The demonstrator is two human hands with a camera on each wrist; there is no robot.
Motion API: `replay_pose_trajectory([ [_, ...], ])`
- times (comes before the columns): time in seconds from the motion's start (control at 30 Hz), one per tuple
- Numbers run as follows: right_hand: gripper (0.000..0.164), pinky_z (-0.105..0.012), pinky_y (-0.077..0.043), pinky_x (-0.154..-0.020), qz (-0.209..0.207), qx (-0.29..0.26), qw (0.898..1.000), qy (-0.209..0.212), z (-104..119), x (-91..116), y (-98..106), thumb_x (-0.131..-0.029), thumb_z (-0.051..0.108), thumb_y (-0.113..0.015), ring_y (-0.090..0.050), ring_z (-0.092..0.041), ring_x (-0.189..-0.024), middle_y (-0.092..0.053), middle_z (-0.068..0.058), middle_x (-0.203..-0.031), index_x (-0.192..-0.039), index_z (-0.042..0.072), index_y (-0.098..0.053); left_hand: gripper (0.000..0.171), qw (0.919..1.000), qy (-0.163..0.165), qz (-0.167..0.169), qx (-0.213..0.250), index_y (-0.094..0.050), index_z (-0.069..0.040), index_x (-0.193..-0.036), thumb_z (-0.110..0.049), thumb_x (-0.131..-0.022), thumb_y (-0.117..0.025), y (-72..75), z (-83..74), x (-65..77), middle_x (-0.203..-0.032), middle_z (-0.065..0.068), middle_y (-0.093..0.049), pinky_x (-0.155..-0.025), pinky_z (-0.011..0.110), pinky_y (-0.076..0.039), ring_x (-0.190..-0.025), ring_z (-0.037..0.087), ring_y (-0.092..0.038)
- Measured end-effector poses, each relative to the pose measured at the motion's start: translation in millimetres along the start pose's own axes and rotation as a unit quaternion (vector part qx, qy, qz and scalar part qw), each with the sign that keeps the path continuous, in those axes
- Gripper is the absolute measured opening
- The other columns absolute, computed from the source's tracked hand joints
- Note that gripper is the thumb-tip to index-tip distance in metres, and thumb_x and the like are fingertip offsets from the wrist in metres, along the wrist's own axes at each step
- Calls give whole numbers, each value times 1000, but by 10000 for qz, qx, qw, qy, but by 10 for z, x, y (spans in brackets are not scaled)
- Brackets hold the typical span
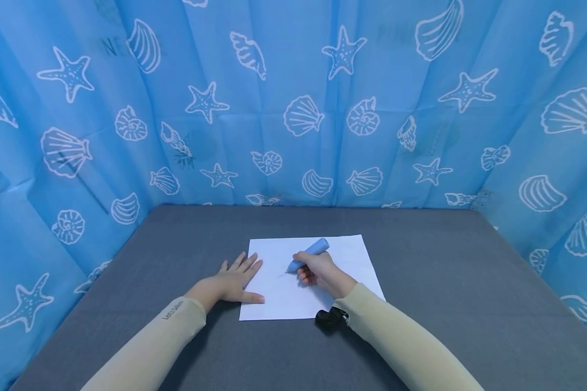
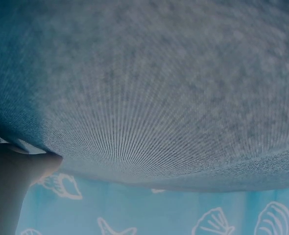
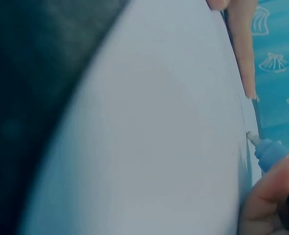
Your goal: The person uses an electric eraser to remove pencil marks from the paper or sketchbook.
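A white sheet of paper [image 1: 283, 305] lies flat on the grey cloth-covered table. My right hand [image 1: 324, 271] grips a thick blue marker [image 1: 317, 247] over the middle of the sheet. In the right wrist view the pale, narrow tip of the marker [image 3: 269, 152] points down at the paper [image 3: 159, 98] and seems to touch it. Faint marks may lie near the tip, too small to make out. With fingers spread, my left hand [image 1: 232, 283] rests across the sheet's left edge. Only part of the left hand [image 2: 12, 181] shows in the left wrist view.
The grey table [image 1: 450, 282] stretches out on every side of the sheet. A blue curtain [image 1: 274, 125] with white shells and starfish hangs behind and beside it. Under my right wrist sits a small black object [image 1: 329, 319] on a strap.
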State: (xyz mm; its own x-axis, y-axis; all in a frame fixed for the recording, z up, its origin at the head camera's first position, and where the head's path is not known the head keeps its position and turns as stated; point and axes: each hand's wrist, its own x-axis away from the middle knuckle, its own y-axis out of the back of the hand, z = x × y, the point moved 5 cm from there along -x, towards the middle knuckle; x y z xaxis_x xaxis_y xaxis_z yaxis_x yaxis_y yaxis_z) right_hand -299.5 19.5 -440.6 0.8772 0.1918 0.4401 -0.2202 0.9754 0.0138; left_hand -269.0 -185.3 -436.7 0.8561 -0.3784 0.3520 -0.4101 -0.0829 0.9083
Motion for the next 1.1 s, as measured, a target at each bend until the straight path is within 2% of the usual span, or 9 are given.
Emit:
replay_pose_trajectory([
  [0.4,24,-20,-43,-46,32,-12,10000,73,9,22,-10,-93,19,-63,-46,-8,-45,-51,-2,-55,-76,1,-61,102,10000,-5,-48,-27,-14,-13,-157,-72,-84,-55,7,12,16,-163,8,-4,-110,66,-2,-147,36,4],
  [0.63,30,-21,-46,-49,176,25,9998,39,25,37,15,-95,27,-61,-48,-9,-49,-53,-3,-60,-78,2,-60,102,10000,-27,-60,-20,-14,-12,-157,-71,-84,-55,12,3,16,-163,9,-4,-110,66,-3,-147,36,4],
  [0.83,24,-23,-50,-52,400,47,9992,70,66,28,-2,-93,20,-62,-53,-11,-52,-58,-6,-63,-84,-3,-63,102,10000,25,-19,-66,-15,-13,-157,-71,-83,-56,31,0,9,-163,9,-5,-110,66,-3,-147,36,3],
  [1.1,24,-21,-46,-48,84,44,9999,80,50,-30,-27,-93,18,-60,-48,-10,-48,-54,-5,-58,-79,-2,-62,103,10000,56,18,-21,-14,-14,-157,-72,-83,-55,25,-5,19,-163,8,-4,-110,65,-2,-147,35,4],
])
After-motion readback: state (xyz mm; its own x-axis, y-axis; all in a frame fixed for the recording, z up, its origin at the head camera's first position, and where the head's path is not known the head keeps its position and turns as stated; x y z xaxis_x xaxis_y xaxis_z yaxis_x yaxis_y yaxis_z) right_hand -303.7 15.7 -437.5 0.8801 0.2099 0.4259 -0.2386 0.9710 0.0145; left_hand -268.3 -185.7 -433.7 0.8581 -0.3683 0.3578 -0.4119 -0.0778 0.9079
